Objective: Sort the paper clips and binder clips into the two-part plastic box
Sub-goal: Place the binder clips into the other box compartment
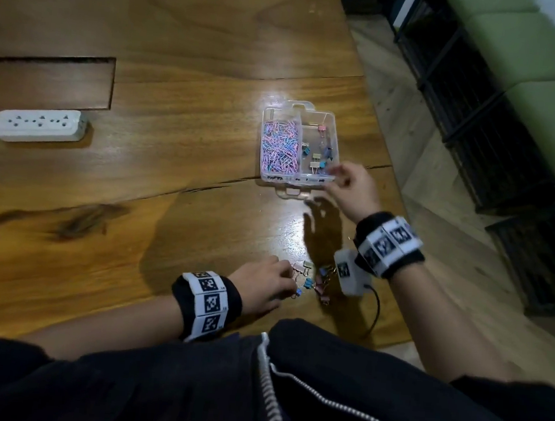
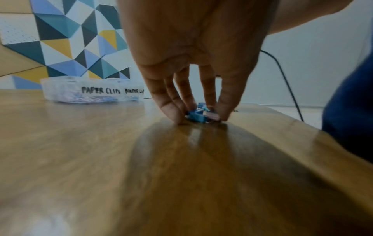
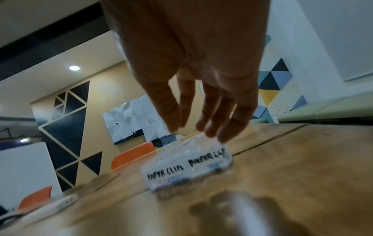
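The surface (image 1: pixel 184 108) is varnished wood, glossy, with visible grain and a dark knot. The box (image 1: pixel 331 122) is clear, smooth plastic. The power strip (image 1: pixel 38 125) at the left is matt white plastic. Wristbands (image 1: pixel 206 301) look like black cloth.

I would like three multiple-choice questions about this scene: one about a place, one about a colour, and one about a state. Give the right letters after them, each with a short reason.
1. Where do the pink and blue paper clips lie in the clear two-part plastic box?
A. left compartment
B. right compartment
C. on the wooden table

2. What colour is the power strip on the wooden table?
A. black
B. white
C. orange

3. What is the left hand doing?
A. resting flat on the table
B. pinching small binder clips on the table
C. holding the box

Answers:
1 A: the head view shows them filling the left side.
2 B: its casing is white.
3 B: the left wrist view shows the fingertips closed around blue and pink clips.
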`<state>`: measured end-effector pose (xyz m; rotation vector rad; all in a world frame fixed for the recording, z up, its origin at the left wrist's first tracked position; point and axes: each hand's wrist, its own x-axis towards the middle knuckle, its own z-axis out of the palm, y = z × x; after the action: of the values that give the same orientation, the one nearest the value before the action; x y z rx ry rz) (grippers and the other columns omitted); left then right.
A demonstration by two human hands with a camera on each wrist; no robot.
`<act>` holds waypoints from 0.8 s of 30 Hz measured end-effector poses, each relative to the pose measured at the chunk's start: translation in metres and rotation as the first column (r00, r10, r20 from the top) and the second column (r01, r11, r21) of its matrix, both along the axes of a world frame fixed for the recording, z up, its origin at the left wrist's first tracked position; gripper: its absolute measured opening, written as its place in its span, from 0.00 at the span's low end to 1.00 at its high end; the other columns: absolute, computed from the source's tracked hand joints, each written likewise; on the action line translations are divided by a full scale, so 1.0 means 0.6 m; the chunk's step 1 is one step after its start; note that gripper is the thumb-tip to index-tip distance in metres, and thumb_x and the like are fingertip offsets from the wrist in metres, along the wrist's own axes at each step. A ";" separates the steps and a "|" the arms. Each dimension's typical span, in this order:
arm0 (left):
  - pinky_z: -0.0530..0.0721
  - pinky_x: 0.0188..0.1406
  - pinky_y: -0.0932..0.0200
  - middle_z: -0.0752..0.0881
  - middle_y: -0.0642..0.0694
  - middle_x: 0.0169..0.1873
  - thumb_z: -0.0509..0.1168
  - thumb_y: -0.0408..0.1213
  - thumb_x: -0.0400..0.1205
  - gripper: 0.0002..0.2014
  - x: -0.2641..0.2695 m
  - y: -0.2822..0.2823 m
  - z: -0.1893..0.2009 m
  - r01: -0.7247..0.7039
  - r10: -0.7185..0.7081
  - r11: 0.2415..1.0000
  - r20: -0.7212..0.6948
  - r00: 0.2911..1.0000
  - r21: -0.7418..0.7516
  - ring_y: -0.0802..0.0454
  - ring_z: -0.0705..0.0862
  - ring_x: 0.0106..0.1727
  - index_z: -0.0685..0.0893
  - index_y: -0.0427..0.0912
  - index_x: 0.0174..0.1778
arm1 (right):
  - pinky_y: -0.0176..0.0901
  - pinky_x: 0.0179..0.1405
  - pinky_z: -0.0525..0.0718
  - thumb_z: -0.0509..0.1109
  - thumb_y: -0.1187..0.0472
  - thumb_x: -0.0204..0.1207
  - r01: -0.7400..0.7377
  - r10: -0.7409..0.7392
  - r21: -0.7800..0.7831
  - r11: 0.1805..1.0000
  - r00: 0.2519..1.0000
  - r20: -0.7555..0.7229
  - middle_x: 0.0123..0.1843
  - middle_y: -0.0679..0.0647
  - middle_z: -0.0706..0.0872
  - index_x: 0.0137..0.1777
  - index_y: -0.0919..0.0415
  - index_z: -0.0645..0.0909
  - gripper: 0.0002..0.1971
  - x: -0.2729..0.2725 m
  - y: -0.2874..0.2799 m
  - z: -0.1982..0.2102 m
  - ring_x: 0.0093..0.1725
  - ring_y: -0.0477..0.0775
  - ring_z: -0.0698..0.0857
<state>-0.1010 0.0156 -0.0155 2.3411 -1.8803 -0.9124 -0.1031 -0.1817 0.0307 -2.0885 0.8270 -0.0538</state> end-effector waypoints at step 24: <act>0.73 0.42 0.63 0.72 0.46 0.48 0.63 0.24 0.74 0.08 0.035 -0.035 0.005 -0.478 0.478 0.878 -0.045 0.877 0.016 0.52 0.72 0.44 0.74 0.41 0.41 | 0.44 0.49 0.81 0.72 0.70 0.66 0.146 -0.151 -0.041 0.988 0.923 -0.355 0.53 0.55 0.74 0.41 0.57 0.77 0.09 -0.144 0.103 -0.103 0.57 0.58 0.75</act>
<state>-0.0802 -0.0051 -0.0123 2.5743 -1.1792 -0.8955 -0.1894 -0.1197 -0.0313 -2.0749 1.2063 0.2476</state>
